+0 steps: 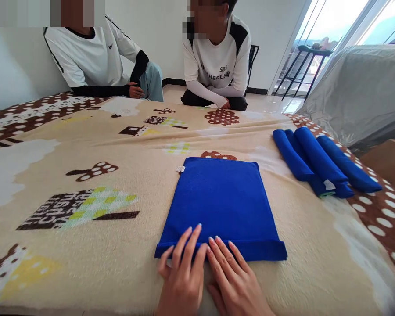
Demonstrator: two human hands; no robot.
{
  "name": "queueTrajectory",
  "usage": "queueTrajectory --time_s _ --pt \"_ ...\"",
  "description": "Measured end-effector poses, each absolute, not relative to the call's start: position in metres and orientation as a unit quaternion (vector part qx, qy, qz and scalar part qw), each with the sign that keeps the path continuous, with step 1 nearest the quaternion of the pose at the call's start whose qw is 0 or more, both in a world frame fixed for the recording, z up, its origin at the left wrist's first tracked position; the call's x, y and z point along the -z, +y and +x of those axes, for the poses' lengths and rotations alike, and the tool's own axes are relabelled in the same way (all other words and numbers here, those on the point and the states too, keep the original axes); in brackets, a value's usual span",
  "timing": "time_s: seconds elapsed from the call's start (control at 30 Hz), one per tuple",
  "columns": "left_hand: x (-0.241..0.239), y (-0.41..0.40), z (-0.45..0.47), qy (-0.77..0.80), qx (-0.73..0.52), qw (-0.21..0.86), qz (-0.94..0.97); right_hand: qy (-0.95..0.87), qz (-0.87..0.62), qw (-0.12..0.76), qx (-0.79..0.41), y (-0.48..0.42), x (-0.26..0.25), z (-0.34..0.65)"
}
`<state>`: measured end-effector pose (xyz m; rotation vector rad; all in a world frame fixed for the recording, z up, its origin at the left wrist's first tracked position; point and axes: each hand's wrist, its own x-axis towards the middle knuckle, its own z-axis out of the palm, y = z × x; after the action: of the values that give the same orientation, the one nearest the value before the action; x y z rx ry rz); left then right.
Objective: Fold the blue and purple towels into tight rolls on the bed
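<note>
A blue cloth [222, 202] lies flat in front of me, its near edge turned over into a narrow fold. A small white tag [181, 169] sticks out at its far left corner. Across the left half of the fold rests my left hand [184, 274], fingers apart and slightly bent. Beside it my right hand [233, 276] lies with fingers stretched out over the middle of the fold. Both hands press from above, and neither grips the cloth.
Several rolled blue cloths [322, 164] lie at the right on the patterned blanket [85, 245]. Two people sit beyond the far edge, one in a white shirt [95, 57] at left, another [217, 61] in the middle. A covered piece of furniture [371, 83] stands at right.
</note>
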<state>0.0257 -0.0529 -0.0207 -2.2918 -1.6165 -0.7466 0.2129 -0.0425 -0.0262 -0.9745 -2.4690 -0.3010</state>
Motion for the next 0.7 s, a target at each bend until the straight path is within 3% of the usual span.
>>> queueTrajectory --time_s 0.13,0.37,0.7 --pt "0.031 -0.058 -0.004 -0.434 0.221 0.096 -0.868 -0.897 -0.384 0.188 0.108 -0.048 0.031 0.242" --pt "0.021 -0.062 -0.068 -0.497 0.2 0.054 -0.843 -0.882 -0.438 0.156 0.071 -0.06 0.043 0.355" --pt "0.02 -0.038 -0.086 -0.475 0.259 0.09 -0.836 -0.831 -0.485 0.263 0.066 -0.039 0.05 0.361"
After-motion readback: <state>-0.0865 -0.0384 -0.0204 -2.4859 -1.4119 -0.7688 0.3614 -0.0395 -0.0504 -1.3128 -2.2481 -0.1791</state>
